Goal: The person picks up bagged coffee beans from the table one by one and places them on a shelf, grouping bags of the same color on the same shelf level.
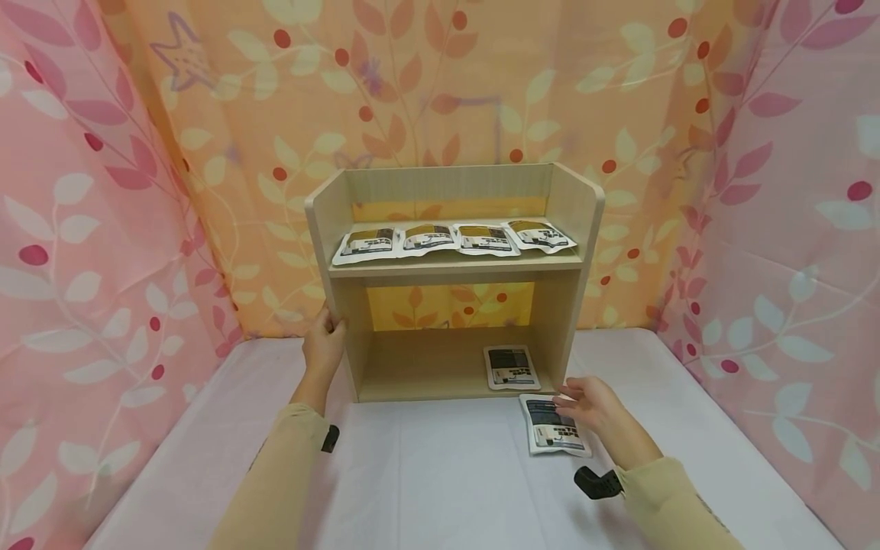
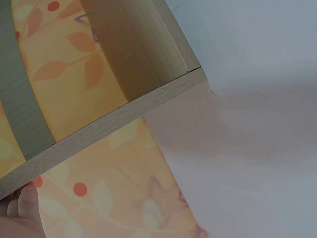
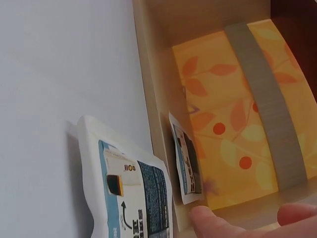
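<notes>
A small wooden shelf (image 1: pixel 454 267) stands on the table. My left hand (image 1: pixel 323 347) touches the outside of its left side panel, and the left wrist view shows the fingers (image 2: pixel 22 210) against that panel's edge. My right hand (image 1: pixel 593 405) is at the lower right front corner, fingers extended and apart over the edge of a flat white pouch (image 1: pixel 555 428) with a dark label. That pouch lies on the table at the shelf's front edge. Another such pouch (image 1: pixel 512 367) lies on the bottom board, at the right. In the right wrist view a fingertip (image 3: pixel 210 220) is beside both pouches.
Several similar white pouches (image 1: pixel 426 238) lie in a row on the upper board, with gold and dark labels. A white cloth covers the table (image 1: pixel 440 473). Flowered curtains (image 1: pixel 447 76) hang behind and on both sides. The shelf's back is partly open.
</notes>
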The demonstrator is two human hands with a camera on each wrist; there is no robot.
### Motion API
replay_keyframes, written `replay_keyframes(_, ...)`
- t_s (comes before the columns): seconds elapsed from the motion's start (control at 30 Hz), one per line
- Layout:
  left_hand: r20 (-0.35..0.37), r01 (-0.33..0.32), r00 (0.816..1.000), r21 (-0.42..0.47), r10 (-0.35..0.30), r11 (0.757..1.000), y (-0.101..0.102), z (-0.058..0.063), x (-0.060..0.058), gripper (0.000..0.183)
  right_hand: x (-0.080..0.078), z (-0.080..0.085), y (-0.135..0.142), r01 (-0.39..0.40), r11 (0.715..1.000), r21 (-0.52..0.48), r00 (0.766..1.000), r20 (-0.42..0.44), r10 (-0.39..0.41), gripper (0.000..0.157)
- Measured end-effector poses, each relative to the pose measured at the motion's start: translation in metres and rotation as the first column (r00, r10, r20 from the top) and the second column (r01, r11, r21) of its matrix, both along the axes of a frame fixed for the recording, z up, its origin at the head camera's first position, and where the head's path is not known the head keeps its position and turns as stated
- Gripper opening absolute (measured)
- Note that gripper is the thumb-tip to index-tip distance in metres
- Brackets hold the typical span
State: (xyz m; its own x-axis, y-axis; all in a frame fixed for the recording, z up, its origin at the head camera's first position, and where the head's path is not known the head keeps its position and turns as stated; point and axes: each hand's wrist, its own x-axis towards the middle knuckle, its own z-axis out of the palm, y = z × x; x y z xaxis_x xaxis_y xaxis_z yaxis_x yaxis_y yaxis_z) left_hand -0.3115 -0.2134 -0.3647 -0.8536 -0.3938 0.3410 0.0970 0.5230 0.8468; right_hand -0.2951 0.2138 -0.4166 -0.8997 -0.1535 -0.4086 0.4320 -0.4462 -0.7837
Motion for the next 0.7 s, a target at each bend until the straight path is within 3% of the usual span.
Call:
replay_keyframes(0.27,0.003,0.005,1.000,0.003,-0.005,1.000,0.001,0.000,0.001,0.030,0.015,0.004,0.015,-0.052,0.998,0.035,0.999,-0.013,0.052,0.062)
replay_keyframes(0.43,-0.005,-0.007,1.000,0.001,0.007,1.000,0.001,0.000,0.000,0.028,0.019,-0.001,0.025,-0.080,0.992,0.098,0.996,-0.023,0.082,0.060)
replay_keyframes(0.7,-0.002,-0.005,1.000,-0.012,0.005,1.000,0.001,-0.001,-0.001,0.027,0.026,-0.008,0.038,-0.123,0.987,0.101,0.992,-0.028,0.127,0.059)
